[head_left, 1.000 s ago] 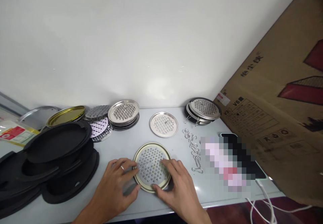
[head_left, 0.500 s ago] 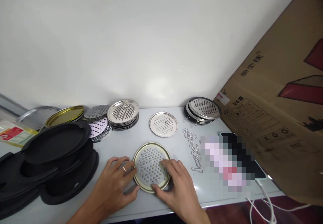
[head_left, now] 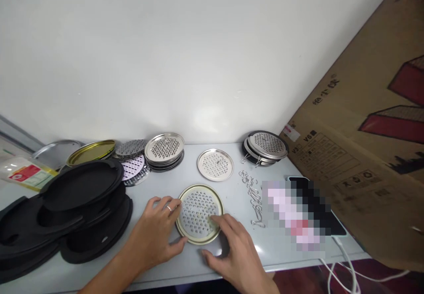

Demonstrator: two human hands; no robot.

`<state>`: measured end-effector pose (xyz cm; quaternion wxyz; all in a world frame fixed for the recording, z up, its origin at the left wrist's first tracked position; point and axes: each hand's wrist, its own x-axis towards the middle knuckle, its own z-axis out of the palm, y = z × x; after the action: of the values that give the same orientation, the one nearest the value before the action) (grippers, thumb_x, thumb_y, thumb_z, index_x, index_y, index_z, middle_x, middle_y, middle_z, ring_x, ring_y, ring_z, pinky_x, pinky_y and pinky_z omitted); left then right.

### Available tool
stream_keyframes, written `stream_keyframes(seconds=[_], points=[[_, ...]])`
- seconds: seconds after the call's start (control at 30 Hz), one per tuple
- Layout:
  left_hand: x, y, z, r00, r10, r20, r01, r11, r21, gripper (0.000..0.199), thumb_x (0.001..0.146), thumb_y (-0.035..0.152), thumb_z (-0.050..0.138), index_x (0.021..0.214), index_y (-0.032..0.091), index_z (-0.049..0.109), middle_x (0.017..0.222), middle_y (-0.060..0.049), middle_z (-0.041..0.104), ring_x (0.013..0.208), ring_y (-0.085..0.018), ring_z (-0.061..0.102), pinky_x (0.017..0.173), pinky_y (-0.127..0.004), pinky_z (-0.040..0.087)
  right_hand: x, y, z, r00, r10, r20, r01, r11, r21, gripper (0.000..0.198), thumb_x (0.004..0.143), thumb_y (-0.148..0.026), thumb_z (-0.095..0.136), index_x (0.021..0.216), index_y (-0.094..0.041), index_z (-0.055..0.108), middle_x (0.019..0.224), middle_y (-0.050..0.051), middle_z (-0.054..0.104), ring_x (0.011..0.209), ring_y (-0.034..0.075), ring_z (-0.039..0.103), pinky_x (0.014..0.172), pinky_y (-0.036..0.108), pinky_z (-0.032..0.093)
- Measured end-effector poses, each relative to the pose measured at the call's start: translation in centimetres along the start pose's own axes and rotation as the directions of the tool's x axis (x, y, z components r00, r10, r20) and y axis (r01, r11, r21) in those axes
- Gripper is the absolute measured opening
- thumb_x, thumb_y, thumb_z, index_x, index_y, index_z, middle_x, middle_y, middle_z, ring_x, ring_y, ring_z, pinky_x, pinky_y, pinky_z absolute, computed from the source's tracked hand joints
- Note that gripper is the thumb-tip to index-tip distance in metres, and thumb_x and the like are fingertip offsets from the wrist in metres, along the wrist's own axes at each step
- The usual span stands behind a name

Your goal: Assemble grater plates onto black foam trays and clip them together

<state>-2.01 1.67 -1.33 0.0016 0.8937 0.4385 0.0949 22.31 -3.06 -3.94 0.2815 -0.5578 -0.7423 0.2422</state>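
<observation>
A round metal grater plate [head_left: 197, 212] with a pale gold rim lies on the table in front of me. My left hand [head_left: 159, 227], wearing a ring, grips its left edge, fingertips on the upper rim and thumb at the lower rim. Over the right edge reaches my right hand [head_left: 233, 247]; its fingertips touch the plate's right part, while the thumb is spread away from the rim. Just behind lies a silver grater plate [head_left: 215, 165]. To the right is a line of bent wire clips [head_left: 255, 199].
Stacks of grater plates [head_left: 164, 148] stand along the wall, with another clipped stack [head_left: 268, 146] at right. Black round holders [head_left: 82, 185] pile up on the left near a gold lid [head_left: 91, 152]. A phone [head_left: 314, 214], partly blurred out, and a cardboard box [head_left: 347, 152] are on the right.
The gold-rimmed grater plate has shifted slightly away from me. My right thumb has come off its lower rim, and my left thumb has moved in against it.
</observation>
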Motion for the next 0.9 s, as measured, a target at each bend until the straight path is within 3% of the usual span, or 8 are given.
stream_keyframes(seconds=[0.17,0.3,0.43,0.63,0.9], points=[[0.7,1.1,0.3,0.995,-0.069,-0.076,0.059,0.989,-0.133,0.049,0.076,0.032,0.069,0.123,0.020,0.061,0.125,-0.012,0.064,0.112,-0.032,0.059,0.095,-0.050,0.044,-0.8,0.8,0.0,0.998,-0.050,-0.049,0.053,0.997,0.060,0.054,0.077,-0.018,0.072,0.128,-0.021,0.056,0.128,0.010,0.060,0.117,0.026,0.061,0.102,0.038,0.052],[2.2,2.6,0.7,0.989,-0.140,-0.044,0.129,0.973,-0.193,0.070,0.070,0.030,0.072,0.136,0.017,0.052,0.137,-0.015,0.058,0.123,-0.034,0.053,0.102,-0.051,0.045,-0.7,1.5,0.1,0.993,-0.048,-0.105,0.045,0.999,-0.027,0.060,0.074,-0.023,0.076,0.130,-0.021,0.056,0.137,0.013,0.054,0.126,0.032,0.055,0.106,0.046,0.049],[3.9,3.3,1.1,0.991,-0.127,0.035,0.132,0.971,-0.200,0.077,0.066,0.032,0.076,0.136,0.013,0.052,0.142,-0.017,0.055,0.132,-0.037,0.046,0.110,-0.052,0.040,-0.4,1.4,-0.1,0.997,-0.057,-0.050,0.051,0.993,-0.102,0.068,0.071,-0.026,0.080,0.134,-0.025,0.055,0.145,0.011,0.051,0.126,0.036,0.051,0.103,0.054,0.047],[4.3,3.2,1.5,0.982,-0.164,0.089,0.179,0.964,-0.198,0.080,0.067,0.028,0.074,0.142,0.018,0.048,0.145,-0.015,0.053,0.134,-0.038,0.045,0.107,-0.054,0.044,0.0,0.7,-0.4,0.999,-0.045,-0.011,0.044,0.995,-0.085,0.046,0.074,-0.025,0.079,0.118,-0.025,0.064,0.130,0.008,0.064,0.117,0.034,0.053,0.096,0.052,0.047],[4.6,3.6,1.3,0.968,-0.166,0.186,0.199,0.964,-0.175,0.085,0.065,0.029,0.071,0.145,0.015,0.046,0.149,-0.018,0.048,0.140,-0.043,0.037,0.112,-0.059,0.037,0.3,0.6,-0.4,0.999,-0.007,-0.038,0.007,1.000,-0.020,0.043,0.071,-0.021,0.079,0.113,-0.025,0.067,0.126,0.005,0.067,0.115,0.033,0.052,0.096,0.051,0.044]])
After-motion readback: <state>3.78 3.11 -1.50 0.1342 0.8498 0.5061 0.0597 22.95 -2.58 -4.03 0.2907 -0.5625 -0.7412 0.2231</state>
